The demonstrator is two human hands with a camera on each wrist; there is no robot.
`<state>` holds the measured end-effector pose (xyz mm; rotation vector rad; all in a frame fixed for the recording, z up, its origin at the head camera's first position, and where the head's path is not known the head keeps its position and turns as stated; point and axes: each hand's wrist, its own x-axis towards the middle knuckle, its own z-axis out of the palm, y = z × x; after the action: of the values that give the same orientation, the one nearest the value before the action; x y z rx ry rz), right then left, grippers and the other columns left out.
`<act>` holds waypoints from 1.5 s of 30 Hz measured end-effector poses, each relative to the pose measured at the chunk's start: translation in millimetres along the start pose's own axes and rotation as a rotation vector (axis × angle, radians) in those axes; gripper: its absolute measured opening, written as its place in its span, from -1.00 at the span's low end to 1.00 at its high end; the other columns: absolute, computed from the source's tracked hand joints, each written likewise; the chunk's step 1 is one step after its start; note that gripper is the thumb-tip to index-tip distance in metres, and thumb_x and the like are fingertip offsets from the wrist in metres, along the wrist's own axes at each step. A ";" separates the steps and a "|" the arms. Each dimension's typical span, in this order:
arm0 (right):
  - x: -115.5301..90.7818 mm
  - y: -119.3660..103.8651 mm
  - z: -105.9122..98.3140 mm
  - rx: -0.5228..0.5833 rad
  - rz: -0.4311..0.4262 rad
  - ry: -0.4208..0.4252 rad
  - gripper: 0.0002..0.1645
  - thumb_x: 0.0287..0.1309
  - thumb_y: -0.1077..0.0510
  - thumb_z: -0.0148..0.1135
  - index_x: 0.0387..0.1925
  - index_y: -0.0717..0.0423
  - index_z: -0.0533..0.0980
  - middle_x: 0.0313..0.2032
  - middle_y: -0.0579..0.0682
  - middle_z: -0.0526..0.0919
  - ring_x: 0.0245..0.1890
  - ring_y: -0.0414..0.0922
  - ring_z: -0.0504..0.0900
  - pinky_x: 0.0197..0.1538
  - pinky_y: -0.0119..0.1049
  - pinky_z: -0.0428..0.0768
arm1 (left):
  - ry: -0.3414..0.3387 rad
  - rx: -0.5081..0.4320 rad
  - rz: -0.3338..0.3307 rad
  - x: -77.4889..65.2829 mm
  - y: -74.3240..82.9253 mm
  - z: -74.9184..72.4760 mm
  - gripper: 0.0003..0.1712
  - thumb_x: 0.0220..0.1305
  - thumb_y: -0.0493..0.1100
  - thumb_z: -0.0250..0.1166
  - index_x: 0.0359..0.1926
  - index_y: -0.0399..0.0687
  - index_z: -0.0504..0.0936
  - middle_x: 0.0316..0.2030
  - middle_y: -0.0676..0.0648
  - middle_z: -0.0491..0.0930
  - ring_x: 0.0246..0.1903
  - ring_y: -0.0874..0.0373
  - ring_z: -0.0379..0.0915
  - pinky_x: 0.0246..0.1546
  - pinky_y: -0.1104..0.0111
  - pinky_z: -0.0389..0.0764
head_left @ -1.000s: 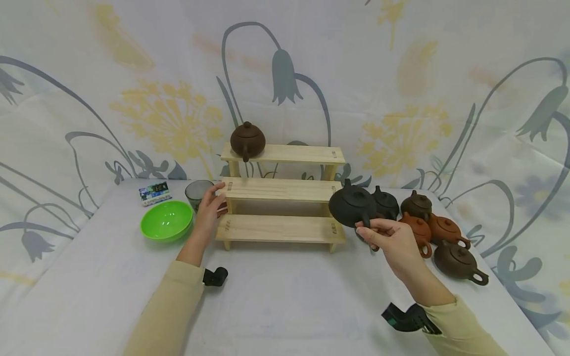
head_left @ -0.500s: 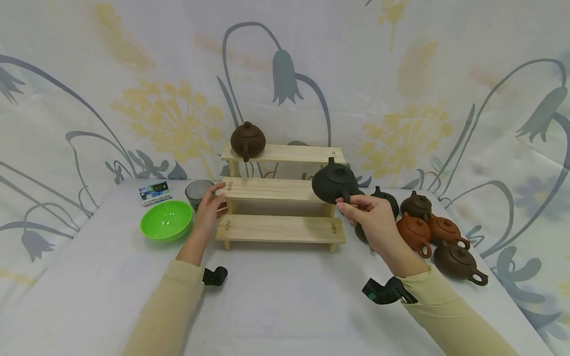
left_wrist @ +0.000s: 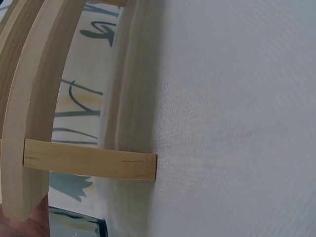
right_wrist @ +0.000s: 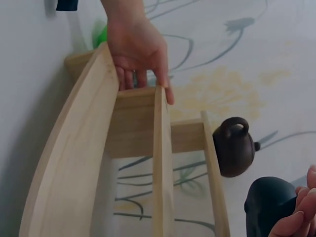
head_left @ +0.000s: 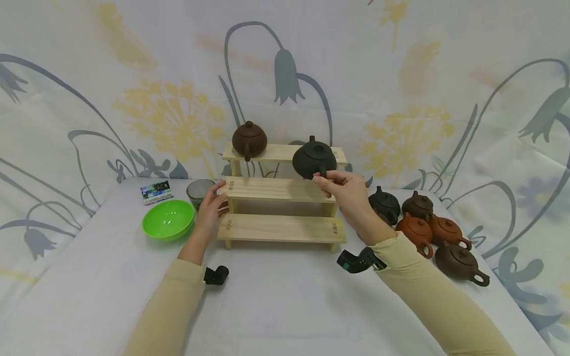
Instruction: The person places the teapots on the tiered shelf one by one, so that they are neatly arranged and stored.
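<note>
A three-tier wooden display stand [head_left: 280, 228] stands in the middle of the table. My left hand [head_left: 208, 211] grips the left end of its middle tier; in the right wrist view the thumb lies over the board and the fingers sit below. With thumb and fingers, my right hand [head_left: 354, 200] pinches the handle of a black teapot [head_left: 313, 157]. In the head view this teapot overlaps the right part of the top tier. On that tier's left end sits a dark brown teapot [head_left: 249, 140], its handle showing in the right wrist view.
Right of the stand is a cluster of teapots: a black teapot [head_left: 385, 204], a reddish-brown teapot [head_left: 414, 230], a dark brown teapot [head_left: 456, 261] and others. On the left are a green bowl [head_left: 167, 220], a dark glass cup [head_left: 196, 190] and a small box [head_left: 156, 193].
My right hand has carried the black teapot left and upward, from beside the stand's right end to the height of the top tier. My left hand stays on the stand.
</note>
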<state>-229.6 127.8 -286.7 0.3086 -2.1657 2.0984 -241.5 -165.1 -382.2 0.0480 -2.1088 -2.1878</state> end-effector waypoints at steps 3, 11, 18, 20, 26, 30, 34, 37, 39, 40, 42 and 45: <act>10.0 0.3 6.4 -0.020 -0.002 -0.004 -0.84 0.10 0.25 0.30 -0.40 0.32 0.54 -0.51 -0.09 0.59 -0.52 -0.16 0.37 -0.36 -0.37 0.37 | -0.007 -0.006 -0.006 -0.1 0.4 -0.2 -0.48 0.46 -0.13 -0.10 0.39 -0.01 0.15 0.12 -0.29 0.30 0.10 -0.11 0.27 0.15 0.12 0.25; 34.5 1.3 23.9 -0.015 0.022 0.020 -0.83 0.08 0.25 0.32 -0.34 0.34 0.59 -0.57 -0.13 0.58 -0.55 -0.18 0.39 -0.38 -0.38 0.37 | -0.009 -0.010 -0.005 -0.5 0.1 -1.1 -0.47 0.46 -0.13 -0.11 0.40 -0.01 0.13 0.13 -0.30 0.28 0.11 -0.13 0.24 0.17 0.11 0.23; 48.0 3.8 38.2 0.001 0.056 0.039 -0.68 0.08 0.27 0.32 -0.17 0.45 0.56 -0.57 -0.17 0.59 -0.59 -0.21 0.42 -0.39 -0.38 0.44 | 0.006 0.000 -0.010 -0.6 -0.3 -1.5 -0.48 0.46 -0.12 -0.10 0.39 0.00 0.15 0.11 -0.28 0.28 0.10 -0.12 0.26 0.15 0.12 0.25; 50.6 4.1 41.7 0.006 0.061 0.040 -0.71 0.08 0.27 0.32 -0.20 0.43 0.57 -0.53 -0.15 0.60 -0.57 -0.21 0.41 -0.39 -0.38 0.43 | 0.005 0.001 -0.008 -0.4 -0.5 -1.4 -0.48 0.46 -0.13 -0.10 0.39 0.00 0.15 0.10 -0.28 0.28 0.10 -0.12 0.26 0.15 0.12 0.25; 57.5 5.3 50.9 -0.010 0.082 0.035 -0.65 0.09 0.25 0.31 -0.11 0.42 0.55 -0.41 -0.08 0.60 -0.51 -0.23 0.47 -0.35 -0.42 0.48 | -0.004 0.008 0.015 -0.6 -0.9 -2.0 -0.49 0.46 -0.14 -0.12 0.39 -0.02 0.15 0.08 -0.29 0.30 0.11 -0.15 0.26 0.14 0.12 0.25; 61.7 8.4 56.5 0.005 0.091 0.034 -0.60 0.08 0.27 0.31 -0.06 0.43 0.52 -0.43 -0.06 0.59 -0.49 -0.23 0.52 -0.32 -0.41 0.51 | -0.001 0.013 0.017 -1.0 -1.2 -2.0 -0.49 0.46 -0.14 -0.12 0.39 -0.02 0.16 0.05 -0.27 0.32 0.10 -0.15 0.28 0.13 0.12 0.27; 64.7 10.9 60.2 0.010 0.101 0.048 -0.59 0.06 0.25 0.33 -0.05 0.41 0.53 -0.44 -0.06 0.60 -0.48 -0.21 0.54 -0.25 -0.34 0.54 | -0.008 0.006 0.016 -1.2 -0.9 -0.3 -0.49 0.47 -0.14 -0.13 0.39 -0.03 0.15 0.04 -0.26 0.31 0.10 -0.15 0.26 0.14 0.13 0.26; 66.1 10.5 61.3 -0.003 0.117 0.046 -0.58 0.07 0.21 0.34 -0.04 0.37 0.54 -0.43 -0.07 0.60 -0.47 -0.23 0.54 -0.20 -0.30 0.53 | -0.013 -0.008 0.014 -1.1 0.1 1.0 -0.49 0.47 -0.16 -0.13 0.39 -0.05 0.14 0.06 -0.29 0.30 0.11 -0.16 0.25 0.15 0.12 0.25; 66.7 9.0 61.3 -0.015 0.119 0.031 -0.58 0.09 0.19 0.33 -0.04 0.37 0.54 -0.43 -0.06 0.59 -0.47 -0.23 0.52 -0.19 -0.31 0.52 | -0.012 -0.009 0.017 -0.9 0.8 1.5 -0.50 0.47 -0.16 -0.13 0.39 -0.05 0.15 0.07 -0.30 0.30 0.11 -0.15 0.26 0.15 0.11 0.25; 67.1 8.5 61.1 -0.019 0.116 0.022 -0.58 0.10 0.19 0.32 -0.04 0.37 0.54 -0.42 -0.06 0.59 -0.48 -0.24 0.51 -0.21 -0.34 0.51 | -0.010 -0.009 0.019 -0.4 0.8 1.7 -0.50 0.47 -0.16 -0.13 0.38 -0.05 0.16 0.08 -0.30 0.31 0.11 -0.15 0.26 0.14 0.11 0.25; 66.7 7.8 60.4 -0.024 0.110 -0.001 -0.59 0.12 0.20 0.30 -0.03 0.37 0.53 -0.41 -0.07 0.58 -0.47 -0.24 0.49 -0.24 -0.36 0.49 | -0.003 -0.007 0.020 0.5 0.3 1.9 -0.50 0.46 -0.17 -0.12 0.38 -0.05 0.17 0.07 -0.30 0.32 0.09 -0.14 0.27 0.13 0.12 0.26; 64.9 10.9 58.4 -0.028 0.114 -0.026 -0.56 0.14 0.23 0.27 0.04 0.36 0.49 -0.36 -0.06 0.56 -0.43 -0.23 0.50 -0.23 -0.37 0.50 | 0.004 0.004 0.026 0.5 -1.3 2.0 -0.50 0.46 -0.16 -0.12 0.38 -0.04 0.17 0.06 -0.29 0.33 0.07 -0.13 0.28 0.12 0.13 0.28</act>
<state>-291.6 65.3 -285.3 0.2158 -2.2767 2.1314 -242.3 -163.1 -383.4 0.0250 -2.1000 -2.1670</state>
